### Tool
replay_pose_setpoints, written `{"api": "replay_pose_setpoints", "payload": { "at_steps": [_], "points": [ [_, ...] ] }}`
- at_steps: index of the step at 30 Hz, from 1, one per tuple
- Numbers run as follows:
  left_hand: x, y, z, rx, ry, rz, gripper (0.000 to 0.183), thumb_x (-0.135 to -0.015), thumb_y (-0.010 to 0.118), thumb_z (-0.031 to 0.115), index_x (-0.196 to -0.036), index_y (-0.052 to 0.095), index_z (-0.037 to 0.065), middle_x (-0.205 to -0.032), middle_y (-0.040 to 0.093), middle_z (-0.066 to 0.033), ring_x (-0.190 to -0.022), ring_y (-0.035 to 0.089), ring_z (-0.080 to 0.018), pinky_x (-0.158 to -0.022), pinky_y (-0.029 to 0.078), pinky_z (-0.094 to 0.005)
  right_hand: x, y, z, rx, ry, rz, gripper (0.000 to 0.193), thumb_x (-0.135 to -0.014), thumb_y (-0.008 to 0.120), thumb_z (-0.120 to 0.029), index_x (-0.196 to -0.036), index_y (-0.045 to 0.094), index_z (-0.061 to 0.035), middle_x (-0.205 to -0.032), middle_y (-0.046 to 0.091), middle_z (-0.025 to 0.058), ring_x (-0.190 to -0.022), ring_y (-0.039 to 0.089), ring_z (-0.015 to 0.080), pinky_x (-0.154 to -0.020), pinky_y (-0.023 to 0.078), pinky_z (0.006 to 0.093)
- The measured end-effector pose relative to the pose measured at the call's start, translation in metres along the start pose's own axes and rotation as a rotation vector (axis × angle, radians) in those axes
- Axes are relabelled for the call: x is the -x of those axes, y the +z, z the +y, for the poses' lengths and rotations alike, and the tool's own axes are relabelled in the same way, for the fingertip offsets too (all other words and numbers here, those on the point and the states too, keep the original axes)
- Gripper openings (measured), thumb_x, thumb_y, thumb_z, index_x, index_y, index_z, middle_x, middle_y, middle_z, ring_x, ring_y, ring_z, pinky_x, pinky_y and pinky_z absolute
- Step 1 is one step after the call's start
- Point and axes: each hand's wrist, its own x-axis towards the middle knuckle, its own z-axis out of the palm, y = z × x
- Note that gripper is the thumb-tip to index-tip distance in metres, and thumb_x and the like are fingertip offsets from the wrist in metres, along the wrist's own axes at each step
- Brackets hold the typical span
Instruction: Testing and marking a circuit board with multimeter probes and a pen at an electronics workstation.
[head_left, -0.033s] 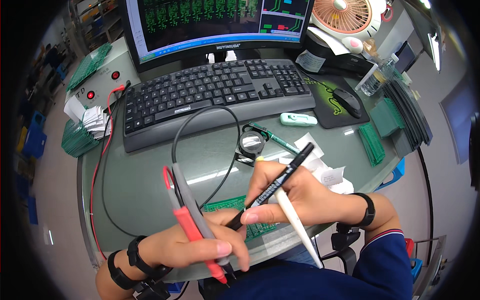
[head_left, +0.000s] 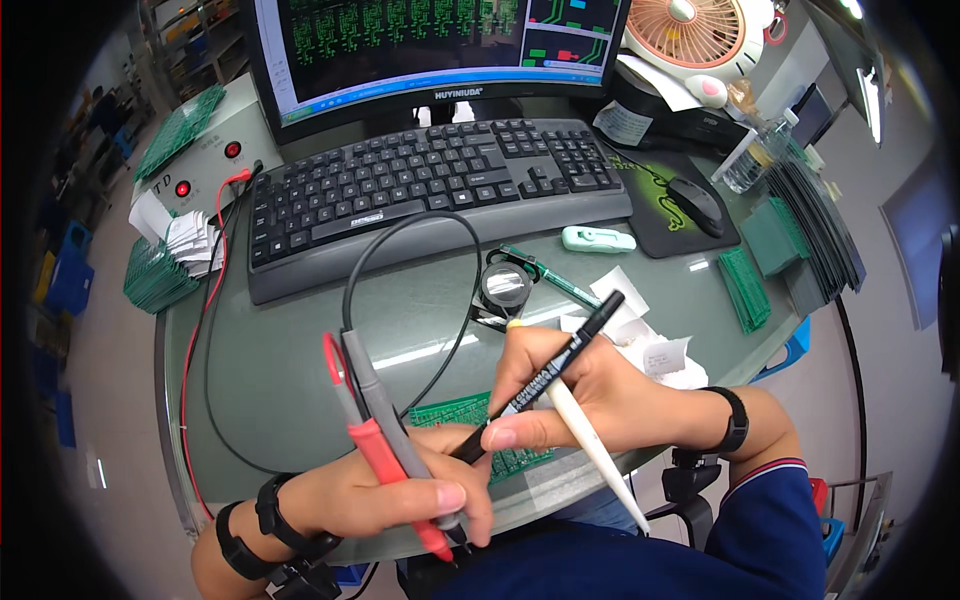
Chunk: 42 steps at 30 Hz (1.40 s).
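Note:
My left hand (head_left: pixel 400 492) is closed round a pair of test probes, a red one (head_left: pixel 376 452) and a grey one (head_left: pixel 372 385), with their tips pointing down toward my lap. In my right hand (head_left: pixel 625 400), a black marker (head_left: pixel 590 328) is pinched between thumb and fingers. A white pointed stick (head_left: pixel 590 440) is tucked in the same hand, slanting down to the right. The marker's lower end meets the left hand's fingers; whether they grip it I cannot tell. Under both hands lies a green circuit board (head_left: pixel 450 410), partly covered.
Beyond the hands are a round magnifier-like item (head_left: pixel 505 287), a green pen (head_left: pixel 565 283), a mint-coloured cutter (head_left: pixel 598 239) and paper scraps (head_left: pixel 665 356). Keyboard (head_left: pixel 430 190), mouse (head_left: pixel 695 205) and monitor (head_left: pixel 430 95) stand behind. Probe leads loop across the desk's left; board stacks (head_left: pixel 745 290) stand right.
The marker has turned slightly about its length in my right hand, and its upper end sits a touch lower. The probes and my left hand have barely moved.

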Motion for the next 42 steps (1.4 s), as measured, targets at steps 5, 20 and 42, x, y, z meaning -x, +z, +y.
{"api": "replay_pose_setpoints", "payload": {
  "at_steps": [5, 20, 42],
  "points": [
    [0.009, -0.014, -0.011, 0.022, 0.052, 0.005, 0.053, -0.091, 0.035, 0.033, -0.077, 0.073, -0.001, -0.076, 0.05, -0.0107, -0.076, 0.049, -0.0235, -0.074, 0.041, -0.0326, 0.008, -0.005, 0.004, -0.311, -0.168, 0.177, 0.021, -0.087, 0.073, -0.016, -0.09, 0.057, -0.0037, -0.082, 0.059, 0.005, -0.067, 0.057, 0.0088, -0.058, 0.045, 0.0245],
    [0.002, -0.028, -0.014, -0.261, -0.049, -0.316, 0.043, -0.097, 0.037, 0.028, -0.101, 0.072, 0.003, -0.1, 0.062, -0.0141, -0.128, 0.048, -0.0335, -0.117, 0.014, -0.0485, 0.011, -0.003, 0.046, 0.307, -0.133, 0.12, 0.021, -0.085, 0.072, -0.009, -0.088, 0.053, -0.0015, -0.078, 0.063, 0.0077, -0.067, 0.059, 0.013, -0.057, 0.045, 0.027],
    [0.007, -0.023, -0.019, -0.306, 0.021, -0.225, 0.044, -0.097, 0.038, 0.029, -0.1, 0.073, 0.002, -0.094, 0.06, -0.0155, -0.114, 0.059, -0.0342, -0.116, 0.017, -0.0488, 0.011, -0.006, 0.037, 0.316, -0.184, 0.126, 0.015, -0.086, 0.069, -0.006, -0.094, 0.058, -0.0018, -0.082, 0.065, 0.0082, -0.065, 0.058, 0.0163, -0.057, 0.045, 0.0282]
  ]
}}
